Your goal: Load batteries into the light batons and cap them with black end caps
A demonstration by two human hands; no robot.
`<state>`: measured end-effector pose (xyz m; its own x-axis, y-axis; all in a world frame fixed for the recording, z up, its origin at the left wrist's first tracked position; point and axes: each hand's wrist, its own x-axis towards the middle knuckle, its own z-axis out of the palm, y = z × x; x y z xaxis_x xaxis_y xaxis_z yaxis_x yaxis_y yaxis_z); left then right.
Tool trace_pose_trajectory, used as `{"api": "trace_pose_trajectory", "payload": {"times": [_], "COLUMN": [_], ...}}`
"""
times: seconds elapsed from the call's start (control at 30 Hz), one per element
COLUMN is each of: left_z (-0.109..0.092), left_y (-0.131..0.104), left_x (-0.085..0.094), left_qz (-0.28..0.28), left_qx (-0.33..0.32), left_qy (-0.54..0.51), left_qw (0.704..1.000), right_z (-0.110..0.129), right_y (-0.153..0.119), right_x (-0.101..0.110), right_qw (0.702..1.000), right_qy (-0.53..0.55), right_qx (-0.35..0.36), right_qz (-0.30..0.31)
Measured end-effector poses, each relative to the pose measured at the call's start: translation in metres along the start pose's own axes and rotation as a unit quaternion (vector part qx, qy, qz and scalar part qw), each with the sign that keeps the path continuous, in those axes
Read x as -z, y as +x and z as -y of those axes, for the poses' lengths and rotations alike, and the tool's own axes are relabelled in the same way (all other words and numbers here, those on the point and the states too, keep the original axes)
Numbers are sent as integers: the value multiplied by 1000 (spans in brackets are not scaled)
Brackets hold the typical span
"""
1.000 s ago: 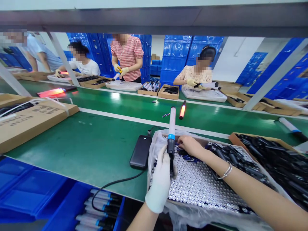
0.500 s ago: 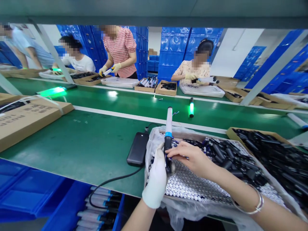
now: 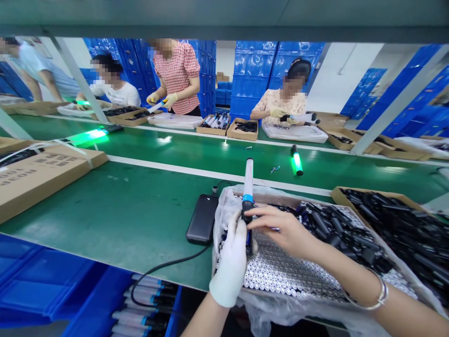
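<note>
In a white glove, my left hand (image 3: 231, 264) is wrapped round the black handle of a light stick (image 3: 248, 182), which points up and away with its pale tube and blue ring. My bare right hand (image 3: 280, 227) reaches in from the right, its fingertips on the handle; whether they hold a small part is hidden. Below both hands lies a plastic-lined tray of upright silver batteries (image 3: 277, 276). Black handle parts (image 3: 326, 224) are heaped on its far side.
Left of the tray lies a black power bank (image 3: 202, 219) with a cable. A box of black parts (image 3: 396, 229) stands right. A lit green stick (image 3: 296, 160) and small batteries lie on the belt (image 3: 196, 154). Several people work across it. A cardboard box (image 3: 52, 173) lies left.
The lit sticks and small batteries on the belt have shifted right. My fingers have moved slightly on the handle, and the held stick sits a little further right.
</note>
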<state>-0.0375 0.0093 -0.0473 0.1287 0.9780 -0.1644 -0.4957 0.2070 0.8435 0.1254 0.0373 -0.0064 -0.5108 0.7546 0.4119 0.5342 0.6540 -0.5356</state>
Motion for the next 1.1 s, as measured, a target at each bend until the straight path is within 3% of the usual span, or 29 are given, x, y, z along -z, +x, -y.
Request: {"api": "trace_pose_trajectory", "payload": {"times": [0.1,0.2,0.33,0.5,0.7,0.83,0.93,1.1], "left_z": [-7,-13,-13,-9,-10,-13,-14,-13], "left_y": [-3,-6,-7,-4,0,-2,-1,1], "left_x": [1,0,0,-1,-6,-6,-5,-7], "left_qz": [56,67,63,78,73,55,73,70], "left_qx": [26,37,64,84,60,69,67,67], "left_qy": [8,-22,-69,-98,-48,-64,-77,-33], "left_qw": [998,997,994,989,994,994,992,995], "right_z": [-20,-45,-71,-77,-42,3,33,51], "right_y": [11,27,42,46,29,-8,-35,-44], "right_x": [12,13,-6,-19,2,15,15,3], "right_qw": [991,972,967,967,966,969,966,946], "right_qy": [-52,-117,-136,-142,-160,-148,-132,-99], "right_qx": [-116,-203,-211,-198,-194,-189,-168,-180], "right_qz": [-48,-6,40,80,53,-58,-147,-252]}}
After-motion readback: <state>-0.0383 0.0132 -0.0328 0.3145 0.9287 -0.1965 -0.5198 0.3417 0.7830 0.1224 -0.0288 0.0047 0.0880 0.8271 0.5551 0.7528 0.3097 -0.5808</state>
